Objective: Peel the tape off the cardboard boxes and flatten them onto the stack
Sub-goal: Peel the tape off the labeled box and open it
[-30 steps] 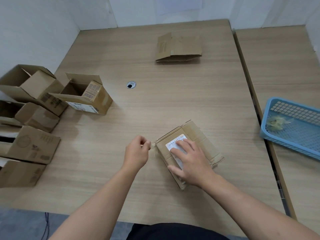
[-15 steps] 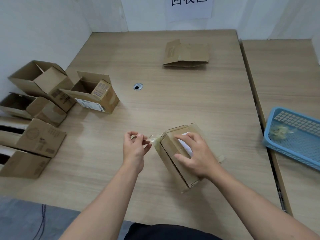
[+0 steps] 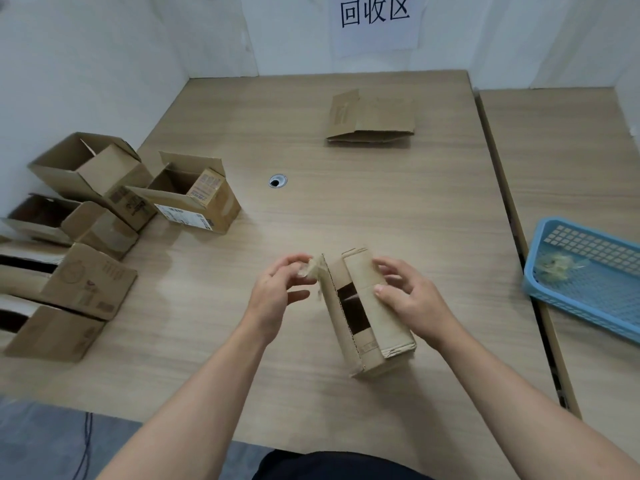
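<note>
- Nearest the viewer, at six o'clock on the wooden table [image 3: 381,209], two bare forearms reach in from the bottom edge.
- A small cardboard box [image 3: 367,317] stands tipped up on one long edge between the hands. Its flaps are parted, showing a dark gap.
- At nine o'clock of that box, the left hand [image 3: 277,296] pinches a crumpled strip of clear tape [image 3: 311,268] between thumb and fingertips. The strip's other end touches the box's upper left corner.
- At three o'clock of the box, the right hand [image 3: 412,299] grips it, thumb on the upward face and fingers curled round the far side.
- At three o'clock, on an adjoining table, sits a blue mesh basket [image 3: 595,292] with a pale tangled wad [image 3: 557,266] inside.
- At nine o'clock, several open cardboard boxes [image 3: 194,195] lie clustered along the table's left edge.
- Toward eleven o'clock, mid-table, is a round cable hole [image 3: 277,181].
- At twelve o'clock, near the far edge, lies the stack of flattened boxes [image 3: 370,119].
- Beyond it, a paper sign [image 3: 375,19] with three printed characters hangs on the white wall.
</note>
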